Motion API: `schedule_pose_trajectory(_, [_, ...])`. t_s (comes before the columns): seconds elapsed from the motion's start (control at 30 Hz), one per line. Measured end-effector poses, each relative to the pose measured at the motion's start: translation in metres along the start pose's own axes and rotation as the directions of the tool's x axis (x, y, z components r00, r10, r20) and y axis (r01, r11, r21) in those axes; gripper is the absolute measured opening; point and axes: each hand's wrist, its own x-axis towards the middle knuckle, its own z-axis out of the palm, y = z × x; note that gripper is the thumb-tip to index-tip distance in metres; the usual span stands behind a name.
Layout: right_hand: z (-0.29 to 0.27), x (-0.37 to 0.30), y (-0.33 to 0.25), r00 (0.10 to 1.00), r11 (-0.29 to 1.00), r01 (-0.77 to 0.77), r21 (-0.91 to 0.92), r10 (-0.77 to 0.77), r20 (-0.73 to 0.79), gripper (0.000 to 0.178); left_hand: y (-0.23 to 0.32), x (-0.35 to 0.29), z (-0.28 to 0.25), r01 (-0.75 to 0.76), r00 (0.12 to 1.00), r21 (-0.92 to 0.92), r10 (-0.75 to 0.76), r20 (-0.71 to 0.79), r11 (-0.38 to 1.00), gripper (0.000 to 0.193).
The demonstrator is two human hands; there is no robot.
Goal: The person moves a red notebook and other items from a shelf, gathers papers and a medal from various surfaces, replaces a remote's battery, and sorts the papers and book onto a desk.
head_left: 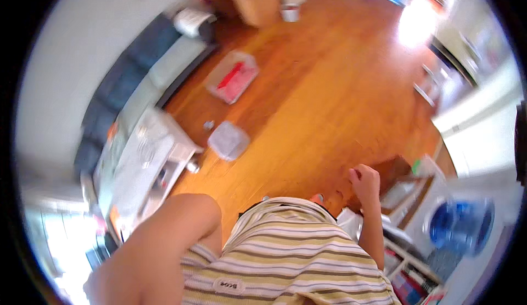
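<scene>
My right hand (365,181) hangs in front of me at the right, over the floor beside a brown surface (398,166). Its fingers are loosely curled in, and no object shows in them. The bent left arm (175,228) crosses the lower left of the head view, but the hand itself is out of sight. Below my right hand, whitish items (350,221) lie close to my striped shirt (285,239).
A grey square stool or bin (228,141) and a clear tub with red inside (235,77) stand on the wooden floor. At left are a white table (140,151) and a dark sofa (129,66). A blue water bottle (461,225) and shelves (411,266) stand at right.
</scene>
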Motion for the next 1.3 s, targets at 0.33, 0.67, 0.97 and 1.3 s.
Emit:
schedule_pose_trajectory(0.33, [0.101,0.101,-0.146,0.811,0.908,0.419,-0.018,-0.366,0.456,0.017,0.182,-0.101,-0.014,0.856,0.515,0.081,-0.824,-0.236,0.511,0.031])
schedule_pose_trajectory(0.67, [0.225,0.096,-0.292,0.537,0.737,0.572,0.359,-0.668,0.515,0.01,0.284,-0.137,-0.023,0.905,0.403,0.026,-0.84,-0.363,0.424,0.034])
schedule_pose_trajectory(0.97, [0.274,0.142,-0.299,0.42,0.761,0.572,0.305,-0.592,0.688,0.009,0.293,-0.174,-0.019,0.844,0.039,-0.209,-0.445,-0.895,0.494,0.02])
schedule_pose_trajectory(1.3, [0.311,0.219,-0.344,0.194,0.632,0.611,0.477,-0.703,0.684,0.009,0.224,-0.188,-0.072,0.945,-0.24,-0.278,-0.213,-0.947,0.171,0.008])
